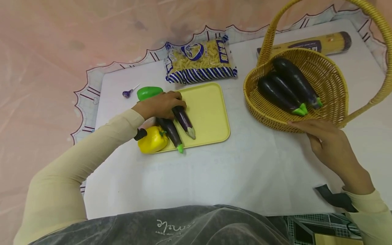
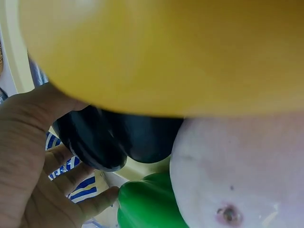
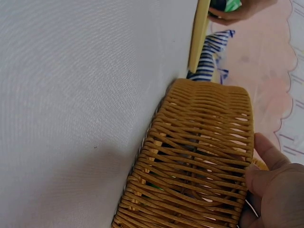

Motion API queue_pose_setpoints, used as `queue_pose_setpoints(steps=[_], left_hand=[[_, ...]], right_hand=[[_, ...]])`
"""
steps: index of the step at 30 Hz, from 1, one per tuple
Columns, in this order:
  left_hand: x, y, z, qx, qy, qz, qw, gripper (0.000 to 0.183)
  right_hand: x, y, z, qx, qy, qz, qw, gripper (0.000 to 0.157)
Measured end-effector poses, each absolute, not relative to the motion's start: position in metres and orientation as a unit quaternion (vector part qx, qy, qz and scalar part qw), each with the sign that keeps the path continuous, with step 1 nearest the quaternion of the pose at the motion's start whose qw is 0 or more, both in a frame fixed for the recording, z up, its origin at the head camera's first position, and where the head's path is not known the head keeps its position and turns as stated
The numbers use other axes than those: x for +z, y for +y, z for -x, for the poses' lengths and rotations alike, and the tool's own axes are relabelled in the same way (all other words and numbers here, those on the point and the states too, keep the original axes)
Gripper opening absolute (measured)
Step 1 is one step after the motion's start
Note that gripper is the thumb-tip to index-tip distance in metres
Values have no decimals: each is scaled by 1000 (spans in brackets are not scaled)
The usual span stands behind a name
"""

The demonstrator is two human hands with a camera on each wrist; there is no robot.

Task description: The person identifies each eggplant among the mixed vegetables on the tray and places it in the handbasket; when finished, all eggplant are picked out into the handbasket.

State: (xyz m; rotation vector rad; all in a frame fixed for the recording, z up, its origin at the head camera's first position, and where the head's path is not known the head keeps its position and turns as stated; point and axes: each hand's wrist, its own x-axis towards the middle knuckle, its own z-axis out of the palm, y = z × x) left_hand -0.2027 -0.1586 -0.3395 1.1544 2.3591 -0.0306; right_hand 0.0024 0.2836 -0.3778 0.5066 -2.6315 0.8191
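My left hand [image 1: 163,103] reaches over the left part of a yellow tray [image 1: 211,109] and holds a dark eggplant [image 1: 183,120] at its upper end. A second eggplant [image 1: 171,132] lies right beside it. Next to them are a yellow bell pepper [image 1: 152,140], a green bell pepper [image 1: 149,92] and a pale round item [image 2: 223,175] with a brown spot, mostly hidden by the arm in the head view. With my right hand [image 1: 332,146] I grip the near rim of a wicker basket [image 3: 199,152], thumb outside. Three eggplants [image 1: 291,85] lie in that basket.
Behind the tray lies a bag of pasta [image 1: 200,59]. A long yellow pack [image 1: 330,44] rests behind the basket, whose tall handle [image 1: 384,78] arches on the right. A small purple-wrapped lollipop [image 1: 127,93] sits left of the green pepper, on the white tablecloth [image 1: 199,183].
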Motion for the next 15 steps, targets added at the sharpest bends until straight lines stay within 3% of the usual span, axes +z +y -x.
queue_pose_setpoints(steps=[15], left_hand=[[-333,-155,201,-7,868,-425,259,45]], right_hand=[[-379,284,-2,297,-917,-186,191,60]])
